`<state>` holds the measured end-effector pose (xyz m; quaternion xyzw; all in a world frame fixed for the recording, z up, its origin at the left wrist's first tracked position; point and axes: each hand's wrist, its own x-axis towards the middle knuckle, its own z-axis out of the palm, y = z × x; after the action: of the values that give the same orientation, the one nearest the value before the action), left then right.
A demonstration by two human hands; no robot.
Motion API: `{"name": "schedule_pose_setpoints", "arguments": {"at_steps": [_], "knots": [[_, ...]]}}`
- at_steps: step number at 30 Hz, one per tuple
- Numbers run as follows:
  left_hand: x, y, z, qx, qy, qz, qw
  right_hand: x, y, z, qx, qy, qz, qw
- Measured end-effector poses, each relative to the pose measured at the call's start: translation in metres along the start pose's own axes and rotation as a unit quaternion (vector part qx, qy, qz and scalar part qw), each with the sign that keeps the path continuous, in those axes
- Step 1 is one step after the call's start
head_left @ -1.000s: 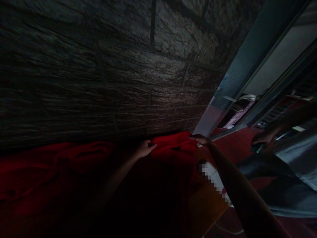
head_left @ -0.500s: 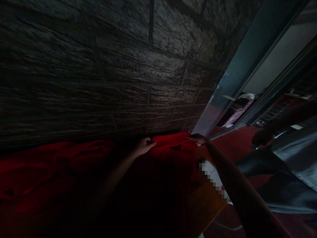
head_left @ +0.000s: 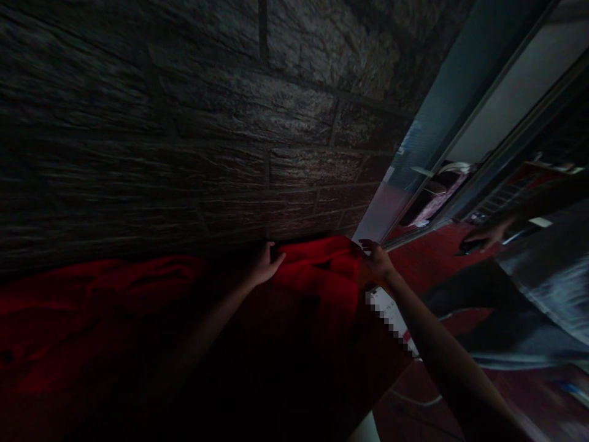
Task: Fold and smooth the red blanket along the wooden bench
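Note:
A red cloth (head_left: pixel 317 270) lies spread over a dark surface against a brick wall (head_left: pixel 184 123). My left hand (head_left: pixel 265 265) grips the cloth's far edge near the wall, fingers curled round it. At the cloth's right corner my right hand (head_left: pixel 376 258) is closed on the fabric. Below that corner a cardboard box (head_left: pixel 391 325) with a white label shows. The scene is very dark.
Another person sits at the right in dark clothes (head_left: pixel 501 319); their hand (head_left: pixel 483 236) holds a small dark object. A metal frame (head_left: pixel 437 135) slants up at the right. The floor beyond is red.
Both my hands have shifted slightly up and left with the cloth's edge. The other person's hand at the right has moved a little.

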<state>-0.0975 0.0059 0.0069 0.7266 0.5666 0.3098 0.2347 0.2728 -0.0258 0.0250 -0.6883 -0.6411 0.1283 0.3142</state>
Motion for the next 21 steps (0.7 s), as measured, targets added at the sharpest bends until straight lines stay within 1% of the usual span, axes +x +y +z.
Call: {"name": "schedule_pose_setpoints", "arguments": {"at_steps": [1, 2, 3, 5, 7, 8, 10, 13, 16, 18, 19, 21], "knots": [[-0.003, 0.000, 0.004, 0.020, 0.020, 0.040, 0.999, -0.004, -0.003, 0.000, -0.022, 0.000, -0.022, 1.000], [-0.006, 0.001, 0.008, 0.040, 0.028, 0.079, 0.996, -0.006, -0.007, 0.000, -0.040, -0.011, -0.044, 0.998], [-0.009, 0.001, 0.012, 0.059, 0.022, 0.116, 0.991, -0.007, -0.011, 0.000, -0.062, -0.028, -0.063, 0.996], [-0.017, -0.001, 0.019, 0.092, -0.020, 0.160, 0.983, -0.007, -0.019, -0.002, -0.104, -0.067, -0.084, 0.989], [-0.022, -0.003, 0.022, 0.118, -0.055, 0.171, 0.977, -0.006, -0.024, -0.005, -0.121, -0.085, -0.079, 0.986], [-0.025, -0.004, 0.022, 0.129, -0.061, 0.172, 0.975, -0.008, -0.026, -0.008, -0.120, -0.082, -0.079, 0.986], [-0.029, -0.006, 0.019, 0.148, -0.056, 0.188, 0.969, -0.018, -0.028, -0.013, -0.105, -0.055, -0.088, 0.989], [-0.037, -0.005, 0.009, 0.181, -0.045, 0.255, 0.949, -0.053, -0.029, -0.017, -0.077, -0.021, -0.092, 0.993], [-0.046, -0.006, 0.002, 0.196, -0.044, 0.314, 0.928, -0.097, -0.032, -0.014, -0.050, -0.042, -0.084, 0.994], [-0.050, -0.010, 0.002, 0.190, -0.043, 0.330, 0.924, -0.115, -0.034, -0.011, -0.033, -0.062, -0.089, 0.994], [-0.051, -0.012, 0.003, 0.182, -0.041, 0.331, 0.925, -0.116, -0.035, -0.008, -0.028, -0.062, -0.097, 0.993], [-0.050, -0.016, 0.007, 0.164, -0.039, 0.326, 0.930, -0.103, -0.036, -0.004, -0.027, -0.046, -0.119, 0.991]]}}
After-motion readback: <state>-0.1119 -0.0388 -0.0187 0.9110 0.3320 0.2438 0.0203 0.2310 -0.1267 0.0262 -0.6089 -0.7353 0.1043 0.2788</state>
